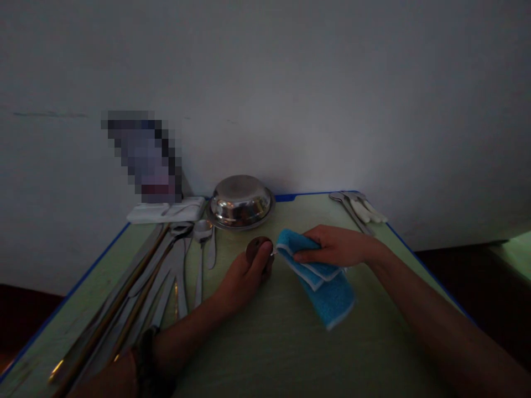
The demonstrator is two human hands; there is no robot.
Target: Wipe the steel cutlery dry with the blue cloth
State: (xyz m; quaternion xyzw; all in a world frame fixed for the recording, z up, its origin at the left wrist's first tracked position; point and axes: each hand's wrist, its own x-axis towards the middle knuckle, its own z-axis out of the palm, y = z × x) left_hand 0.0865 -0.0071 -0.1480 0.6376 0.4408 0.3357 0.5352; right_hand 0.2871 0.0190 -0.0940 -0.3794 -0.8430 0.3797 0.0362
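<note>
My left hand [251, 276] is closed around a dark brown rounded piece [256, 247], its thumb pressed along the side. A thin, shiny bit shows between that piece and the cloth; I cannot make out what the whole object is. In my right hand [332, 246] is a folded blue cloth [329, 301] with white edging, pinched between thumb and fingers, one corner hanging down. The cloth's left fold is close beside the brown piece, above the middle of the green table [257, 348]. Whatever lies inside the cloth is hidden.
Several long metal utensils and spoons [202, 237] lie along the table's left side. At the back stand an upturned steel bowl [241, 200] and a white tray [182, 210]. White-handled cutlery [365, 211] lies at the back right. A wall [332, 110] rises behind.
</note>
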